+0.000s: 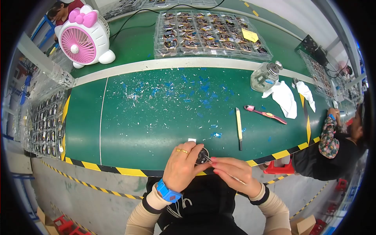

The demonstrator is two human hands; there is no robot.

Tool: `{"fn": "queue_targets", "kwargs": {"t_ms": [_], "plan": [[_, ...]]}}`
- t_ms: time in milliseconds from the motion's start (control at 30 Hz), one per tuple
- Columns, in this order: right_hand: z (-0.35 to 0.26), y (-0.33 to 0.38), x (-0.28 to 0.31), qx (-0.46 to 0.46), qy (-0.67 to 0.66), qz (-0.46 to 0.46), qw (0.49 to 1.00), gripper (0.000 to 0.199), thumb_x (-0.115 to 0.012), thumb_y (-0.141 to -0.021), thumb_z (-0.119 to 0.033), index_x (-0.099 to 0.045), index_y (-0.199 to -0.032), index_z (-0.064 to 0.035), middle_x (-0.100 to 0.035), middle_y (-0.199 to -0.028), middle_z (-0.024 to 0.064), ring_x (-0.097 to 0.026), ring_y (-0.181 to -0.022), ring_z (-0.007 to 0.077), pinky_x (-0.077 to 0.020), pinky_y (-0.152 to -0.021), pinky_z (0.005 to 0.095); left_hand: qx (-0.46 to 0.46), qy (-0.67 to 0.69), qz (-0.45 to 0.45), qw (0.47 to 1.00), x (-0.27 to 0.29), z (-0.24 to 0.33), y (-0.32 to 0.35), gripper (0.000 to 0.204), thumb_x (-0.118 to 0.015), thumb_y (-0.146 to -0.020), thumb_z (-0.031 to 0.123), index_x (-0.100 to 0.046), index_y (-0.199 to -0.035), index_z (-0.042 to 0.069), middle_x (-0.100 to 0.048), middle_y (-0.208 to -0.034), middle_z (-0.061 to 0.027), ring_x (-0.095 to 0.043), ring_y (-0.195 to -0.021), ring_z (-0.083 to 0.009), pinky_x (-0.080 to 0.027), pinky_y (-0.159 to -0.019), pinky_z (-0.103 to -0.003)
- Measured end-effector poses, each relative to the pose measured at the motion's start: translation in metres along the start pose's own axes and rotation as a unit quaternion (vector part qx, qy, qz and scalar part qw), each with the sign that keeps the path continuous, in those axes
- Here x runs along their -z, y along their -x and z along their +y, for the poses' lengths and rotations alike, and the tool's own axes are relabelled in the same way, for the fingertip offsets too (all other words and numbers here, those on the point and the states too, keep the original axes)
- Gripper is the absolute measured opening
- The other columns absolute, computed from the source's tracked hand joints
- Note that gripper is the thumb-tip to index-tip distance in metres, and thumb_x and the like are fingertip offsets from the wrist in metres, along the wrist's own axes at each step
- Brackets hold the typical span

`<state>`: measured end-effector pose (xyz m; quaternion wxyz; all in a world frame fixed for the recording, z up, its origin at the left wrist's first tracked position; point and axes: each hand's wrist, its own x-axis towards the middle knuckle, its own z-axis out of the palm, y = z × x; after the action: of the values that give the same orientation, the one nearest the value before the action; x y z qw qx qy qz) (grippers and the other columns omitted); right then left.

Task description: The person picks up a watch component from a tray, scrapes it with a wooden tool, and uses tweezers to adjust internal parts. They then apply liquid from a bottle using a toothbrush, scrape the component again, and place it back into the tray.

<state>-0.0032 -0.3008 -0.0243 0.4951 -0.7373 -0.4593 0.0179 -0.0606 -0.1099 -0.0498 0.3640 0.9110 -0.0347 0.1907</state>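
At the table's front edge, my left hand (180, 164) is closed round a small round black part (202, 156) with metal spots on its face. My fingers cover its left side and some of its rim. My right hand (234, 172) pinches a slim silver tool (237, 179) that looks like tweezers. Its tip reaches the face of the round part; whether it grips anything there is too small to tell. A small white piece (192, 140) shows just beyond my left fingers. On my left wrist is a blue wrist strap (168, 192) with thin wires.
White and blue scraps (156, 92) litter the green table (88, 129). A yellow utility knife (239, 129), a toothbrush (266, 114), a glass jar (265, 76) and white cloths (284, 100) lie right. Behind stand a fan (80, 43) and part-filled trays (207, 35). Another person (333, 145) sits right.
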Motion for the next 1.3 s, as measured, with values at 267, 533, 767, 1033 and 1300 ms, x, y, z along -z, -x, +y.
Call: {"fn": "queue_targets", "kwargs": {"t_ms": [267, 533, 767, 1033, 1300], "plan": [[0.004, 0.015, 0.014, -0.093, 0.056, 0.173, 0.979, 0.023, -0.069, -0.080, 0.010, -0.068, -0.102, 0.0064, -0.068, -0.109, 0.0200, -0.069, -0.095, 0.0278, -0.0568, -0.079, 0.0330, 0.005, 0.000, -0.029, 1.000, 0.005, 0.001, -0.003, 0.054, -0.087, -0.064, 0.020, -0.065, -0.111, 0.003, -0.060, -0.107, -0.0116, -0.058, -0.098, -0.0318, -0.048, -0.085, -0.040], [-0.012, 0.005, 0.014, -0.054, -0.007, 0.037, 0.998, 0.021, -0.069, -0.079, 0.009, -0.069, -0.100, 0.0058, -0.069, -0.107, 0.0180, -0.071, -0.089, 0.0290, -0.0578, -0.076, 0.0337, 0.015, 0.026, -0.070, 0.997, 0.012, -0.001, -0.007, 0.059, -0.085, -0.066, 0.015, -0.061, -0.120, 0.008, -0.061, -0.116, -0.0100, -0.056, -0.105, -0.0317, -0.044, -0.092, -0.041], [-0.006, 0.003, 0.001, -0.038, 0.020, 0.026, 0.999, 0.024, -0.074, -0.079, 0.002, -0.068, -0.101, 0.0066, -0.068, -0.107, 0.0185, -0.069, -0.090, 0.0296, -0.0575, -0.075, 0.0345, 0.011, 0.029, -0.068, 0.997, 0.013, 0.000, -0.009, 0.061, -0.082, -0.068, 0.011, -0.059, -0.124, 0.009, -0.061, -0.117, -0.0073, -0.055, -0.106, -0.0289, -0.042, -0.090, -0.040], [-0.003, 0.004, -0.002, -0.040, 0.016, 0.031, 0.999, 0.024, -0.074, -0.079, 0.003, -0.068, -0.102, 0.0063, -0.068, -0.107, 0.0190, -0.069, -0.090, 0.0298, -0.0576, -0.075, 0.0349, 0.013, 0.028, -0.070, 0.997, 0.012, 0.000, -0.009, 0.060, -0.081, -0.069, 0.011, -0.058, -0.125, 0.009, -0.061, -0.118, -0.0071, -0.055, -0.106, -0.0289, -0.042, -0.090, -0.040], [-0.008, 0.000, -0.005, -0.047, 0.026, 0.032, 0.998, 0.024, -0.073, -0.079, 0.006, -0.068, -0.102, 0.0065, -0.068, -0.107, 0.0190, -0.070, -0.089, 0.0296, -0.0577, -0.074, 0.0338, 0.017, 0.033, -0.076, 0.996, 0.013, -0.001, -0.008, 0.060, -0.081, -0.069, 0.012, -0.058, -0.125, 0.010, -0.061, -0.118, -0.0066, -0.055, -0.106, -0.0285, -0.042, -0.089, -0.040]]}}
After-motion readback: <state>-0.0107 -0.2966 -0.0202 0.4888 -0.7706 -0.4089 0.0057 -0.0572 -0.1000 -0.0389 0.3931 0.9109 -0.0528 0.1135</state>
